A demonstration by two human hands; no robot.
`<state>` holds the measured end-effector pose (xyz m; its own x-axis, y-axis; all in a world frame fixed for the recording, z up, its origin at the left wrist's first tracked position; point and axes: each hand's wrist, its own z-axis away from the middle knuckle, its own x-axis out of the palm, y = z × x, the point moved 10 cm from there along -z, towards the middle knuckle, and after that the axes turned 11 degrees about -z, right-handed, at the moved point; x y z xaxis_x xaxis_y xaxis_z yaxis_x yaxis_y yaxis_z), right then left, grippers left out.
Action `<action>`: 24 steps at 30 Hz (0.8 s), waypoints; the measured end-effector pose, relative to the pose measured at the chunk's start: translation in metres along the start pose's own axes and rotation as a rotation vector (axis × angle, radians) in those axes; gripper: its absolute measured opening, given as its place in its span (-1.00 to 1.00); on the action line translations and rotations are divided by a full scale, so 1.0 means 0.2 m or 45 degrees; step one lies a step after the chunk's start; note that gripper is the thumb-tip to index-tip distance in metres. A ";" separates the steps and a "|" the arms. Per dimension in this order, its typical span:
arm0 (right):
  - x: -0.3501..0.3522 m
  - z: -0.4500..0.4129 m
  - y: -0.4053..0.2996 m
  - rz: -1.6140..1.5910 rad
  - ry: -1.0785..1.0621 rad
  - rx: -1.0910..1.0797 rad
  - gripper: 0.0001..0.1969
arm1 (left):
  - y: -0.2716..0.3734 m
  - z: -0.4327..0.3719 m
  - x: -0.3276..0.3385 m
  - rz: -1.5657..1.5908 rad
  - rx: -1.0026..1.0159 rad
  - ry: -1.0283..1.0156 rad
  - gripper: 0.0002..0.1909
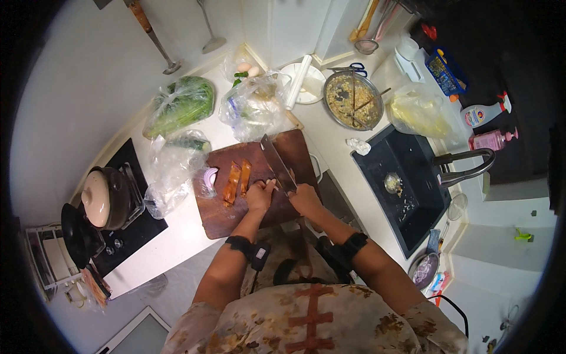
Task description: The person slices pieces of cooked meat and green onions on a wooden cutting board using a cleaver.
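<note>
A brown wooden cutting board (219, 217) lies on the white counter before me. My right hand (306, 201) is closed around the handle of a cleaver (277, 162), whose wide blade points away over the board. Just left of the blade, my left hand (260, 195) has its fingertips on a small pale piece (274, 182) that I cannot identify. Reddish-brown strips of food (231, 183) lie on the board left of that hand. A cut piece of red onion (210, 178) in clear plastic rests at the board's left edge.
Bagged greens (188, 104) and plastic bags (254, 106) stand behind the board. A metal bowl of chopped food (353, 99) with chopsticks is back right, beside the black sink (415, 177). At left, a lidded pot (102, 197) sits on the black cooktop (132, 239).
</note>
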<state>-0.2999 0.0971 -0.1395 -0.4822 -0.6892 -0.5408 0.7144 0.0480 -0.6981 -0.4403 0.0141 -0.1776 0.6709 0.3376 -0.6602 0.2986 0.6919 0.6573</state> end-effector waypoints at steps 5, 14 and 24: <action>-0.14 0.13 -0.07 0.035 0.046 -0.021 -0.75 | -0.01 -0.02 -0.03 -0.041 0.143 0.185 -0.67; -0.05 0.18 -0.04 0.241 -0.160 0.017 -0.78 | 0.00 -0.03 0.05 0.247 0.031 -0.070 -0.76; 0.01 0.20 -0.01 0.241 -0.195 0.045 -0.76 | 0.02 -0.02 0.02 -0.053 0.143 -0.054 -0.78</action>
<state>-0.2816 0.0677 -0.1204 -0.2575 -0.7718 -0.5814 0.8031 0.1636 -0.5729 -0.4390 0.0210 -0.1794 0.6841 0.2811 -0.6731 0.3989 0.6283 0.6679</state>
